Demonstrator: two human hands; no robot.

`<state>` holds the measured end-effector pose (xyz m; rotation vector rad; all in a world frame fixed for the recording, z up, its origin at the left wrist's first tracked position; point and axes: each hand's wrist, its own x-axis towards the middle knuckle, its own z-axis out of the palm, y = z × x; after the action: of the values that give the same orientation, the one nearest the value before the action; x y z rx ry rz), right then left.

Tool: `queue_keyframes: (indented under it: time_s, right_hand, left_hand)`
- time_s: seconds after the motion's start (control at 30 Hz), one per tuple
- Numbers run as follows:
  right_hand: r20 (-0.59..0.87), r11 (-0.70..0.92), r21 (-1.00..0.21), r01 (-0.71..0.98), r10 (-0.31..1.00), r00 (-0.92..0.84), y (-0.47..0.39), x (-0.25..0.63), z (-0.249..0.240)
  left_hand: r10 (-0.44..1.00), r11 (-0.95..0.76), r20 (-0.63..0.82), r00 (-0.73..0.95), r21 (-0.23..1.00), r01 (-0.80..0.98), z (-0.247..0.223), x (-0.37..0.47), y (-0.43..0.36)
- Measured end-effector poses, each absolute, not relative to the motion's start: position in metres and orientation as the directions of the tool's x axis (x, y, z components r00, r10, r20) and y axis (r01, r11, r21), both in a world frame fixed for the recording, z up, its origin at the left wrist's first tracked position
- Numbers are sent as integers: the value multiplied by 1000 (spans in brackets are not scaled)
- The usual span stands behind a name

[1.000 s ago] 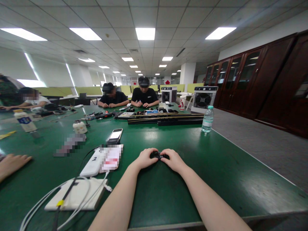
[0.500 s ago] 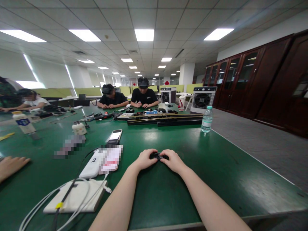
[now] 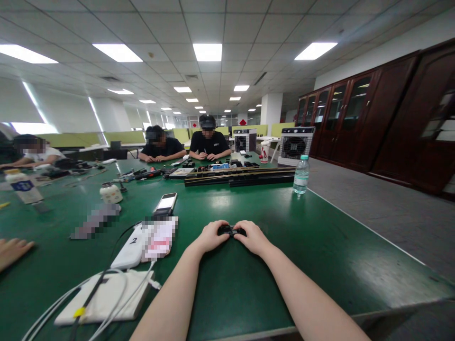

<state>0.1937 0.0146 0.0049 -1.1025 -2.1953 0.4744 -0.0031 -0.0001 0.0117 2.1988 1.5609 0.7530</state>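
A small black part (image 3: 232, 231) sits between the person's two hands, low over the green counter (image 3: 245, 293); whether it touches the surface is hard to tell. The left hand (image 3: 213, 235) pinches its left end, thumb nearer the body and fingers curled over the far side; the right hand (image 3: 251, 237) grips the other end in the same way, so both are narrow around it. The part is mostly covered, and its details are too small to read.

The step in hand looks like two-handed handling of this part; the next move seems to call for an even, steady grip and small finger motions.

Left of the left hand lie a pink-and-white blurred thing (image 3: 165, 241), a white box marked 2 (image 3: 128, 248) and, nearer the body, a flat white box (image 3: 101, 300). A phone (image 3: 166, 201) lies beyond them. Ahead of the right hand and to its right stands a water bottle (image 3: 301, 176); long black bars (image 3: 263, 180) lie farther ahead.

Compared with half a second ago, the view has swung slightly right, while both hands keep much the same grip.
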Motion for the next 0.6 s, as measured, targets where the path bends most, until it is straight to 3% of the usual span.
queue_keyframes:
  time_s: [0.3, 0.6]
  right_hand:
    - [402, 580, -634, 511, 812, -423, 13, 193, 10]
    - [384, 453, -803, 386, 890, -247, 18, 195, 10]
  left_hand:
    - [945, -326, 221, 242, 558, 763, 9, -3, 1]
    - [949, -316, 202, 244, 559, 767, 12, -3, -1]
